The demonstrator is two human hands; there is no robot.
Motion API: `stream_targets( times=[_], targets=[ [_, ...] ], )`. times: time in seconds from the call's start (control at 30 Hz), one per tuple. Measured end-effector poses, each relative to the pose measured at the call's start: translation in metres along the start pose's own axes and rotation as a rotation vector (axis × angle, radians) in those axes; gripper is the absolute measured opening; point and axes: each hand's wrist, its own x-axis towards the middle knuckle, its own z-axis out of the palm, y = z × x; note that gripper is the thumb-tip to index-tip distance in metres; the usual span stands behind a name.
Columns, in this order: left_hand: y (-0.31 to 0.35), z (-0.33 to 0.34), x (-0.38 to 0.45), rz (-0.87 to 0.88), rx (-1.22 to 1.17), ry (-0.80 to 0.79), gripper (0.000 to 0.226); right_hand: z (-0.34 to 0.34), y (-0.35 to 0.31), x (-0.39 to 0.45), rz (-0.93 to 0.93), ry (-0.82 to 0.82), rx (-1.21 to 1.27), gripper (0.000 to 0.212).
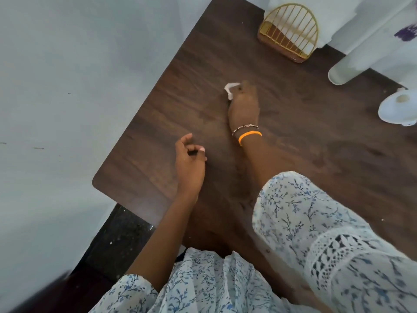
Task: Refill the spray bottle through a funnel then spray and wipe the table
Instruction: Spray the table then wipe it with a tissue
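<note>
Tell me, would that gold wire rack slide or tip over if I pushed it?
The gold wire rack would probably slide: it sits on a flat base on the smooth table. It looks light, being mostly thin wires. Pushed near its arched top, it might tip.

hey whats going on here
A person is wiping a dark wooden table. The right hand presses a small white cloth or tissue against the tabletop, blurred as if mid-swipe. The left hand hovers loosely curled near the table's left edge, holding nothing. At the far right stand a white bottle, a white funnel and a gold wire rack, all untouched.
</note>
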Motion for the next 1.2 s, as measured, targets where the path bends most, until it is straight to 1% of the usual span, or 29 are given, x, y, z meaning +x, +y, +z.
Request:
stream_targets(
  times=[0.03, 0.1, 0.13, 0.17, 0.2, 0.3, 0.33, 0.37, 0.4, 0.47, 0.5, 0.53, 0.57, 0.63, 0.67, 0.7, 0.73, 0.77, 0.8, 0.83, 0.87, 0.9, 0.93, 1.0, 1.03, 1.07, 1.13, 1.17, 1.2],
  targets=[
    [0.000, 0.000, 0.000, -0.002, -0.005, 0.004, 0.036, 0.004, -0.009, -0.008, -0.174, -0.021, 0.021, 0.026],
    [0.000, -0.001, 0.000, 0.002, -0.013, 0.005, 0.036, 0.013, -0.021, -0.039, -0.684, -0.239, 0.060, 0.025],
    [0.000, -0.001, -0.001, 0.001, -0.015, 0.002, 0.036, 0.014, -0.017, -0.045, -0.810, -0.322, 0.047, 0.029],
    [0.001, -0.002, -0.002, 0.000, -0.015, -0.003, 0.036, 0.015, -0.006, -0.039, -0.831, -0.348, -0.016, 0.035],
    [0.001, -0.003, -0.002, 0.000, -0.011, -0.009, 0.036, 0.012, 0.004, -0.028, -0.728, -0.317, -0.028, 0.040],
    [0.001, -0.006, -0.005, -0.001, -0.002, -0.034, 0.035, 0.002, 0.041, 0.014, -0.111, -0.154, -0.112, 0.041],
    [0.000, -0.005, -0.006, -0.003, -0.001, -0.038, 0.035, -0.002, 0.041, 0.017, 0.014, -0.158, -0.134, 0.041],
    [-0.001, -0.004, -0.007, -0.009, 0.000, -0.042, 0.035, -0.003, 0.028, 0.011, 0.025, -0.188, -0.141, 0.040],
    [-0.002, -0.003, -0.008, -0.013, -0.003, -0.044, 0.035, 0.000, 0.010, -0.002, -0.033, -0.239, -0.092, 0.037],
    [-0.003, 0.000, -0.011, -0.017, -0.009, -0.053, 0.034, 0.011, -0.008, -0.041, -0.312, -0.360, 0.022, 0.035],
    [-0.003, 0.001, -0.011, -0.018, -0.007, -0.066, 0.033, 0.009, -0.005, -0.053, -0.472, -0.371, 0.000, 0.034],
    [-0.003, 0.003, -0.011, -0.022, -0.003, -0.082, 0.033, 0.000, 0.005, -0.056, -0.525, -0.353, -0.077, 0.033],
    [-0.002, 0.003, -0.010, -0.026, 0.000, -0.100, 0.033, -0.013, 0.015, -0.050, -0.423, -0.360, -0.055, 0.033],
    [-0.002, 0.004, -0.009, -0.027, 0.007, -0.130, 0.032, -0.034, 0.043, -0.032, -0.078, -0.157, 0.004, 0.037],
    [-0.002, 0.003, -0.010, -0.026, 0.010, -0.140, 0.032, -0.036, 0.050, -0.030, 0.072, -0.120, -0.064, 0.041],
    [-0.002, 0.004, -0.010, -0.029, 0.016, -0.149, 0.032, -0.040, 0.045, -0.035, 0.126, -0.179, -0.115, 0.043],
    [-0.003, 0.004, -0.011, -0.033, 0.021, -0.155, 0.033, -0.036, 0.032, -0.045, 0.064, -0.277, -0.108, 0.040],
    [-0.004, 0.005, -0.013, -0.035, 0.023, -0.155, 0.034, -0.034, 0.017, -0.059, -0.061, -0.345, -0.025, 0.035],
    [-0.006, 0.006, -0.014, -0.039, 0.027, -0.153, 0.034, -0.030, 0.012, -0.076, -0.243, -0.427, -0.007, 0.031],
    [-0.006, 0.006, -0.015, -0.040, 0.031, -0.152, 0.034, -0.031, 0.011, -0.091, -0.398, -0.482, -0.010, 0.030],
    [-0.006, 0.007, -0.015, -0.039, 0.030, -0.153, 0.034, -0.034, 0.021, -0.093, -0.484, -0.466, -0.033, 0.029],
    [-0.004, 0.007, -0.016, -0.033, 0.026, -0.156, 0.034, -0.040, 0.036, -0.083, -0.439, -0.394, -0.040, 0.030],
    [-0.003, 0.006, -0.016, -0.022, 0.023, -0.160, 0.033, -0.047, 0.049, -0.072, -0.264, -0.333, -0.044, 0.032],
    [-0.001, 0.005, -0.018, -0.006, 0.017, -0.163, 0.034, -0.062, 0.068, -0.059, 0.170, -0.160, -0.066, 0.040],
    [-0.001, 0.005, -0.019, -0.005, 0.012, -0.157, 0.034, -0.061, 0.068, -0.064, 0.258, -0.133, -0.058, 0.039],
    [-0.001, 0.005, -0.019, -0.008, 0.009, -0.148, 0.035, -0.060, 0.053, -0.076, 0.236, -0.213, -0.065, 0.035],
    [-0.002, 0.005, -0.020, -0.007, 0.005, -0.132, 0.036, -0.056, 0.019, -0.125, -0.097, -0.513, -0.024, 0.033],
    [-0.002, 0.004, -0.019, -0.005, 0.003, -0.130, 0.036, -0.056, 0.011, -0.148, -0.288, -0.599, -0.006, 0.036],
    [-0.002, 0.004, -0.018, -0.006, 0.001, -0.132, 0.036, -0.064, 0.011, -0.155, -0.399, -0.646, -0.023, 0.038]
  ],
)
